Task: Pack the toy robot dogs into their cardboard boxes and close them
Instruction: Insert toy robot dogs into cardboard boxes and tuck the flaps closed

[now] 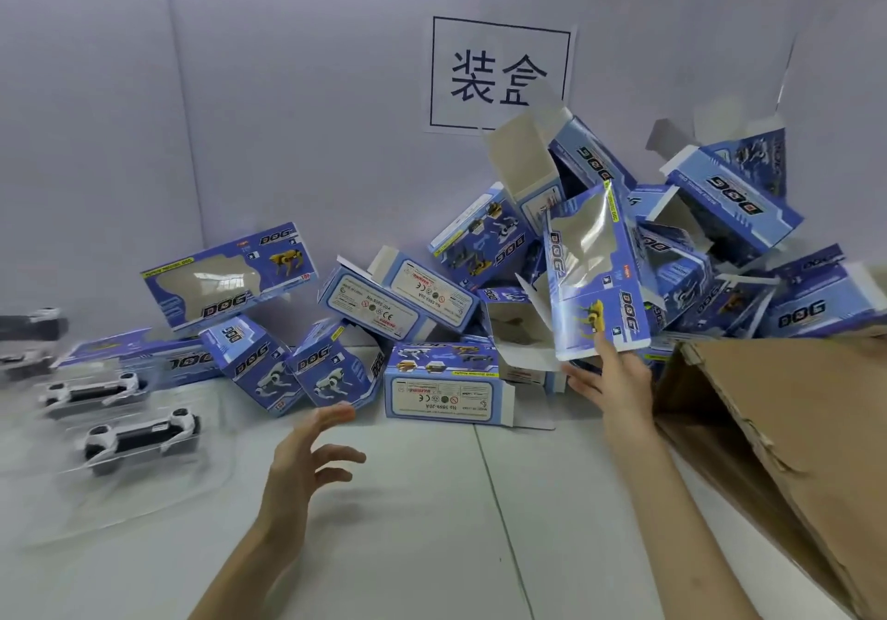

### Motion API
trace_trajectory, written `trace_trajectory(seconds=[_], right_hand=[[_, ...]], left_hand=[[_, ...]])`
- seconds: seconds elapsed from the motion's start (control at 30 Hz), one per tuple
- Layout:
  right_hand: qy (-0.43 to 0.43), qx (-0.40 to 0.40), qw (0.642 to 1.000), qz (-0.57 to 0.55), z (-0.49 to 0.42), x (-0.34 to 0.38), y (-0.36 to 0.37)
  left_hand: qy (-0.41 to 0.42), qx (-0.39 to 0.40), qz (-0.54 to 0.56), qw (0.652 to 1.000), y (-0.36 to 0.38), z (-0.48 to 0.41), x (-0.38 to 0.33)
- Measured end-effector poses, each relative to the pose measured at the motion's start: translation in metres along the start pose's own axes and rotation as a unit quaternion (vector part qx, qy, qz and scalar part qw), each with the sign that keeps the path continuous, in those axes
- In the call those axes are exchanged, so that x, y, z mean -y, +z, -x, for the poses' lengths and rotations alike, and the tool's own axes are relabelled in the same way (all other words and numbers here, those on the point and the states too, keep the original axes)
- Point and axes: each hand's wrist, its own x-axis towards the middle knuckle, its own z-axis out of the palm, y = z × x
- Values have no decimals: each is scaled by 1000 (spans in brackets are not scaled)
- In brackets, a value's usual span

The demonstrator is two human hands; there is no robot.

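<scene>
Toy robot dogs (139,437) lie at nine o'clock; cardboard boxes (398,302) heap at two. Left hand (307,456) spread, empty; right hand (612,379) touches one box (595,264), fingers straight. Tugging it could topple the heap.

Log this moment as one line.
step: reaching for box | left hand grip: open, above table | right hand grip: index finger on windowed box | toy dogs: unpacked, at left

I note open tabletop (432,514) centre-front; box heap (432,312) blocks rear, brown carton (768,427) right, toy dogs (139,437) left.
</scene>
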Motion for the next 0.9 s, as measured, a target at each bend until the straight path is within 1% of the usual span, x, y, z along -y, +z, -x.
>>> trace_trajectory(seconds=[0.03,0.1,0.17,0.2,0.27,0.4,0.47,0.5,0.6,0.67,0.83,0.87,0.9], right_hand=[[-11,-4,1000,14,-3,5,4],[-83,-32,994,68,-5,17,9],[-192,-73,966,156,-1,29,8],[-239,-77,953,172,5,37,8],[-292,-48,945,136,23,56,11],[-328,15,942,71,65,94,23],[-317,67,945,37,88,108,29],[-300,96,949,18,98,112,33],[-215,184,959,7,121,114,45],[-163,228,960,19,133,107,53],[-72,327,940,66,155,75,71],[-57,347,933,74,157,70,73],[-51,365,926,78,159,68,74]], left_hand=[[-1,-2,-1,1000,0,1,0],[0,-3,-4,1000,0,1,-2],[2,0,-8,1000,1,1,-1],[6,4,-9,1000,1,1,-1],[11,14,-16,1000,2,1,-2],[39,14,-54,998,3,0,0],[85,-3,-123,989,4,3,1],[119,-14,-168,978,5,5,2],[245,-47,-275,929,7,7,6],[307,-75,-321,893,7,7,7],[406,-152,-412,801,4,2,4],[416,-162,-414,794,3,0,6],[416,-165,-407,796,2,-1,7]])
